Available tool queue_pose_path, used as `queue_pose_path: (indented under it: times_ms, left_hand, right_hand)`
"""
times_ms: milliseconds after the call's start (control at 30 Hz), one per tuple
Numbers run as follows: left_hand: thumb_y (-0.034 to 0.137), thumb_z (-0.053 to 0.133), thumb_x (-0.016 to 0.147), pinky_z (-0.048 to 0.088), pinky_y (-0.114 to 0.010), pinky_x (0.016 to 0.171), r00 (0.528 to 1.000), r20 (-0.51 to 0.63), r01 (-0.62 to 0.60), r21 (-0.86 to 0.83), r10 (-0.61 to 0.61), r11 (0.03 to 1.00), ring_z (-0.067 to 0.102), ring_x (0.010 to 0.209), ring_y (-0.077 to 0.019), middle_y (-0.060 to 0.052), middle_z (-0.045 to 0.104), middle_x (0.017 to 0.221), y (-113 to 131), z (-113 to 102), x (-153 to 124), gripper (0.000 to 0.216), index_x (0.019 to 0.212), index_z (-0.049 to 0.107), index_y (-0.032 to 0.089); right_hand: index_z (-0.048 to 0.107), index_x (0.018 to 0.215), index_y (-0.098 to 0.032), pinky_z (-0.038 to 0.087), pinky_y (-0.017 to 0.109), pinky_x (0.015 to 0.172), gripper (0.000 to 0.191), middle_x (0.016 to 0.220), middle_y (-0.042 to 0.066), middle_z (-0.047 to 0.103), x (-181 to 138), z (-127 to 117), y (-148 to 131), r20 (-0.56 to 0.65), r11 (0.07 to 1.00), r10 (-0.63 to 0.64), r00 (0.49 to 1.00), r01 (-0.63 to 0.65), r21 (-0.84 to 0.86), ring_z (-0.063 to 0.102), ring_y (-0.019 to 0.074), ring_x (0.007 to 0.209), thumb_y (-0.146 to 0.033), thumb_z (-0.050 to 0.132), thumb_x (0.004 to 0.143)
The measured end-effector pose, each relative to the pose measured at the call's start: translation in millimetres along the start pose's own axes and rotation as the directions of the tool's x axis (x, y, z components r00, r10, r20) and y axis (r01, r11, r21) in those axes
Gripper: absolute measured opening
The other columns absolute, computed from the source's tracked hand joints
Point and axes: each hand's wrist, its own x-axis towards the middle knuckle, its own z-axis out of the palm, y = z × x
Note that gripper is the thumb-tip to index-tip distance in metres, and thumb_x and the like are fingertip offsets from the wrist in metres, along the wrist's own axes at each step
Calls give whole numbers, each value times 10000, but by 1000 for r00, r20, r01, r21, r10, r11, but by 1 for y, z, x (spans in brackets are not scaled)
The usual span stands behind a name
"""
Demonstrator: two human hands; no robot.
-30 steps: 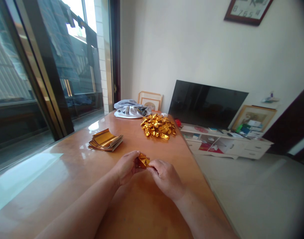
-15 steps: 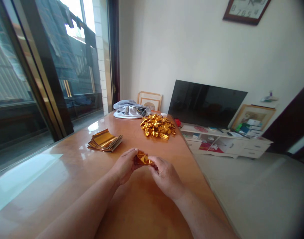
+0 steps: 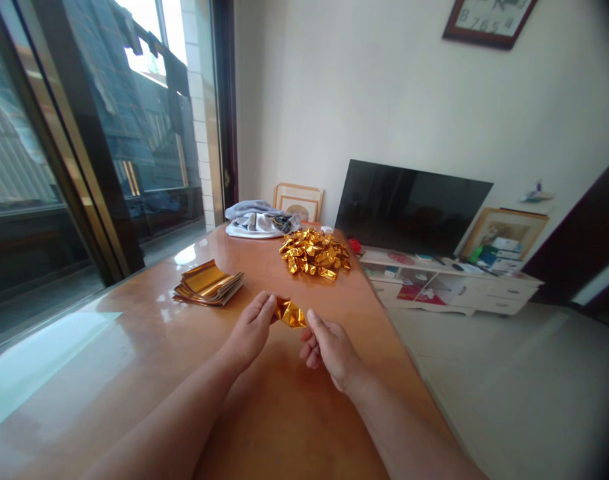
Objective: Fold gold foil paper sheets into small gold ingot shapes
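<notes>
Mid-frame, my left hand [image 3: 248, 331] and right hand [image 3: 331, 348] pinch the gold foil [image 3: 290, 313] at opposite ends, fingers narrow, steadying it above the worktop [image 3: 134, 347].

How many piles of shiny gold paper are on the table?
2. A flat stack lies left on the table; a heap of folded pieces sits farther back. A single piece, not piled, is in the left hand, by the right hand.

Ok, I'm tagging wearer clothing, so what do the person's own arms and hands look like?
The left forearm and right forearm are bare to the frame's edge: no sleeves or cuffs. The left hand and right hand wear no gloves; no watch, bracelet or ring shows.
</notes>
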Motion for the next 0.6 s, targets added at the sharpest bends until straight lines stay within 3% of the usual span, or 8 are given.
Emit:
queue_pose_path:
  times_ms: [267, 433, 600]
  left_hand:
    - [455, 436, 998, 483, -337, 889, 987, 58, -162, 296, 152, 941, 627, 966, -203, -62, 678, 1022, -5, -1, -1, 344, 1059, 648, 191]
    - [430, 423, 1008, 479, -337, 931, 977, 97, -208, 303, 187, 930, 636, 1023, -207, -57, 686, 1063, -4, 3, -4, 345, 1123, 654, 201]
    - [407, 436, 997, 461, -358, 990, 978, 89, -209, 341, 190, 916, 624, 1086, -219, -68, 678, 1141, -6, 0, -1, 360, 1176, 674, 204]
  right_hand:
    - [568, 743, -183, 300, 195, 407, 335, 496, -31, 551, 4, 0, 6, 5, 994, -29, 1000, 30, -108, 428, 85, 404, -465, 520, 918]
    - [584, 751, -188, 288, 202, 408, 242, 483, -35, 542, 5, 0, 6, -38, 991, 4, 999, -9, -133, 420, 94, 407, -370, 499, 887]
    - [588, 764, -187, 302, 209, 429, 267, 484, -36, 533, 8, -2, 8, -63, 989, -20, 998, 10, -151, 430, 102, 433, -408, 499, 885]
